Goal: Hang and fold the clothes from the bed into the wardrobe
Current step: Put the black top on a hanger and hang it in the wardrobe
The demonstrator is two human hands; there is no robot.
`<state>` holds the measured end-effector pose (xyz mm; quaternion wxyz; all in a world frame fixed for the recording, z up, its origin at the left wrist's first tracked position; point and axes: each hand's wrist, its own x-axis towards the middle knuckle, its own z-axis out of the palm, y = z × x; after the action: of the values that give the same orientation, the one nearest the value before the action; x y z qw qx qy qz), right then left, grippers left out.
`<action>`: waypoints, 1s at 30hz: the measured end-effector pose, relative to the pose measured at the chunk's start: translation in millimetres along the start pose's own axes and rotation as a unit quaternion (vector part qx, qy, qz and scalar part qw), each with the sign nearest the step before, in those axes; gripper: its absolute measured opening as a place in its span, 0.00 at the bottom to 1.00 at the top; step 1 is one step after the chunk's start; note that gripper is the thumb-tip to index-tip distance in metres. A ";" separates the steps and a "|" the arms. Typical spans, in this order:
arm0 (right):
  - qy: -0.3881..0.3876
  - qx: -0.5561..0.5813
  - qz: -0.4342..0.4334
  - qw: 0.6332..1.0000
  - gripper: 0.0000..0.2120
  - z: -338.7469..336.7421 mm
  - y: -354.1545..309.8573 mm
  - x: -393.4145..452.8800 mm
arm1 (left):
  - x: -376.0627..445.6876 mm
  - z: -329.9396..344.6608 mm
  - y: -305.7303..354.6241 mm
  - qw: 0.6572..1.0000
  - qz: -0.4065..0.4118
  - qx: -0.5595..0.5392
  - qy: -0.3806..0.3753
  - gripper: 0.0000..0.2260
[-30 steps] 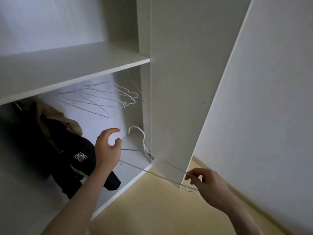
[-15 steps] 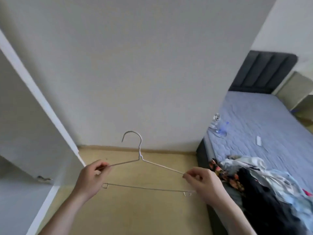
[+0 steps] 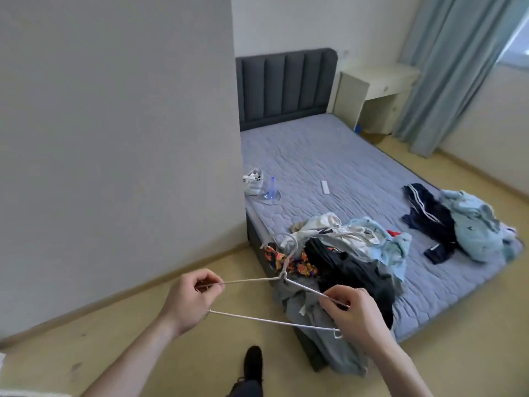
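Observation:
I hold a thin white wire hanger (image 3: pixel 266 319) in front of me with both hands. My left hand (image 3: pixel 190 299) pinches its left shoulder end, and my right hand (image 3: pixel 355 313) pinches its right shoulder end. Its hook points up toward the bed (image 3: pixel 329 156). A heap of mixed clothes (image 3: pixel 343 259) lies on the bed's near corner, with a grey garment (image 3: pixel 320 336) hanging over the edge. A second pile, dark striped trousers and a pale blue piece (image 3: pixel 458 222), lies further right. The wardrobe is out of view.
A white wall panel (image 3: pixel 114 138) fills the left. On the mattress lie a small bag (image 3: pixel 253 181), a plastic bottle (image 3: pixel 270 190) and a white remote (image 3: pixel 325 187). A bedside desk (image 3: pixel 378 90) and blue curtain (image 3: pixel 446 70) stand at the back. My dark shoe (image 3: pixel 253 365) is on the yellow floor.
I turned from the open wardrobe toward the bed. The hanger came out of the wardrobe and both hands now hold it by its ends over the floor near the clothes heap.

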<state>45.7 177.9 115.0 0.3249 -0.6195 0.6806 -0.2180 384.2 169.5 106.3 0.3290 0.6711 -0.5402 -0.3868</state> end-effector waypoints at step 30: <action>0.085 0.060 0.273 0.956 0.19 -158.5 251.2 298.5 | 337.0 416.1 23.8 0.900 -0.176 0.227 -0.328 0.09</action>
<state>-249.8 -98.3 -2.0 0.3490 -0.3688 0.8347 -0.2132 48.6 -175.2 -129.9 -0.1016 0.6465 -0.5636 -0.5040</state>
